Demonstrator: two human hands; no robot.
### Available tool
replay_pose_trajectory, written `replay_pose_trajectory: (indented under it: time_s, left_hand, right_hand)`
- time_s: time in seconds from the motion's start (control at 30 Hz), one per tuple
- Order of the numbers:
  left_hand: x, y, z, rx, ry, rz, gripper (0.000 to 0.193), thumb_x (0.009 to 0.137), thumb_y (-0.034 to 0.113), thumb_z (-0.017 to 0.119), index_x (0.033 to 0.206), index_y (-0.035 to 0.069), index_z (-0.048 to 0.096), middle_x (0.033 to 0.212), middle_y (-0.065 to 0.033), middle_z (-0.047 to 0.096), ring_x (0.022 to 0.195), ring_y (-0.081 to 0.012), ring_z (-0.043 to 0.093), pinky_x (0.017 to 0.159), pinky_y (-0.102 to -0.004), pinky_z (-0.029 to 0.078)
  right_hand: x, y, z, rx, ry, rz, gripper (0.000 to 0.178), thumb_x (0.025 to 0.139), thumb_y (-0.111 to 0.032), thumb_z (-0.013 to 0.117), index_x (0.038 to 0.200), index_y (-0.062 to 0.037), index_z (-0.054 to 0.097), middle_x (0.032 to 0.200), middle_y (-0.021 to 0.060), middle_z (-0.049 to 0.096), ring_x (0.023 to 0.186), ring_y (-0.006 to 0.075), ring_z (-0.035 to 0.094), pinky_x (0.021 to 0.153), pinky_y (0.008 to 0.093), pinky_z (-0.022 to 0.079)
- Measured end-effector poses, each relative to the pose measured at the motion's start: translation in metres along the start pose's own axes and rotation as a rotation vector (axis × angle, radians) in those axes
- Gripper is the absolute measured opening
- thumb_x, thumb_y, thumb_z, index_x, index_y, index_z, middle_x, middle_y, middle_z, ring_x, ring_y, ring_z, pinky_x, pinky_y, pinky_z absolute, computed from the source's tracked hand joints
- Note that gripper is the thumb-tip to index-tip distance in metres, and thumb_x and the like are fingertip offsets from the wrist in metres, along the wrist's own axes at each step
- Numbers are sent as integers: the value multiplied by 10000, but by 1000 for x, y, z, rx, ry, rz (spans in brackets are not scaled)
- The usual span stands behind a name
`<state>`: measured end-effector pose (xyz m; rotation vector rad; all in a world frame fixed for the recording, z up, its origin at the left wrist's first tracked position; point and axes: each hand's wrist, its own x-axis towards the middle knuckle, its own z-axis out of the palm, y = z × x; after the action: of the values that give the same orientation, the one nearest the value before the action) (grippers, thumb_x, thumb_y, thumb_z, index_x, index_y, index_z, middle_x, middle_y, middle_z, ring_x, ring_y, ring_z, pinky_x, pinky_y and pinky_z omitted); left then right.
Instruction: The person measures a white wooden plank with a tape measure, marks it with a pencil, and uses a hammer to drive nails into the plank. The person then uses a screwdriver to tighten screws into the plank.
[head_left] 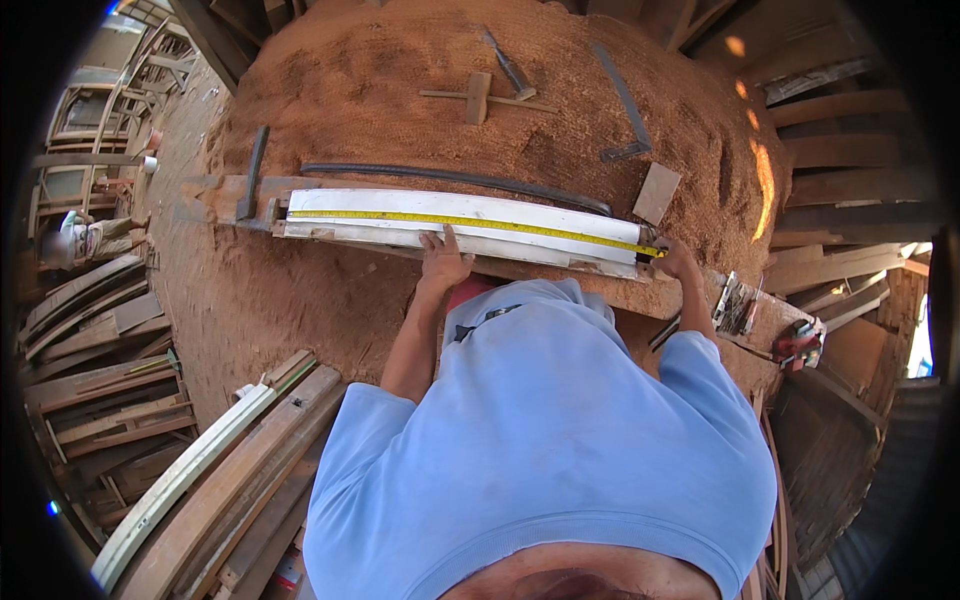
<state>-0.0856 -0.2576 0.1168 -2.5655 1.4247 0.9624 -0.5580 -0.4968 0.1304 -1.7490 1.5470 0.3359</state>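
Note:
A long white board (380,203) lies across the low wooden bench in front of me. The yellow blade of a tape measure (480,221) runs along its length, from near the left end to the right end. My right hand (677,260) is closed round the tape measure at the board's right end; its case is mostly hidden by the fingers. My left hand (445,262) rests on the near edge of the board left of its middle, fingers stretched out and holding nothing, the fingertips just below the tape blade.
Beyond the board lie a dark curved bar (450,178), a hammer (512,72), a wooden marking gauge (478,98), a metal square (625,100) and a wood block (657,194) on sawdust. A red power tool (797,343) sits right. Planks (240,460) lie left; another person (95,238) is far left.

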Motion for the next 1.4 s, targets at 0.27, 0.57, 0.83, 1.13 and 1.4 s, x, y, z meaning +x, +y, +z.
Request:
replay_pose_trajectory:
  time_s: [0.27,0.57,0.83,1.13,1.4]
  left_hand:
    - [-1,-10,5,-61,26,18,976,906,467,640,1605,30,117,1569,-448,101,1484,-593,68,1200,-585,243]
    - [-6,-15,2,-67,14,41,926,921,469,626,1608,59,160,1595,-385,162,1516,-510,108,1210,-536,265]
    - [-9,-23,-4,-143,13,-27,875,896,466,668,1598,153,250,1642,-281,177,1544,-423,120,1207,-563,259]
    - [-35,-11,-25,-246,-18,-56,837,895,393,662,1602,205,256,1682,-193,132,1567,-347,70,1202,-606,231]
    - [-35,-11,-22,-251,-46,-94,858,896,385,665,1616,236,222,1697,-158,76,1574,-313,8,1224,-579,205]
  right_hand:
    - [-2,-5,3,-14,43,-40,483,669,-131,764,1143,-55,715,1004,181,730,938,291,704,865,383,545]
    - [16,9,9,-81,-25,-239,513,667,-149,799,1166,-73,711,1078,184,715,1001,297,685,910,391,539]
    - [-2,-140,43,181,-526,-301,488,791,-158,750,1247,3,684,878,59,689,717,122,606,629,296,494]
    - [44,-197,57,202,-244,-418,405,841,-184,726,1208,-18,689,810,58,680,660,131,611,609,320,509]
    - [96,-184,28,-167,20,-328,505,852,-286,733,1255,8,650,1145,234,700,1077,332,674,950,420,515]
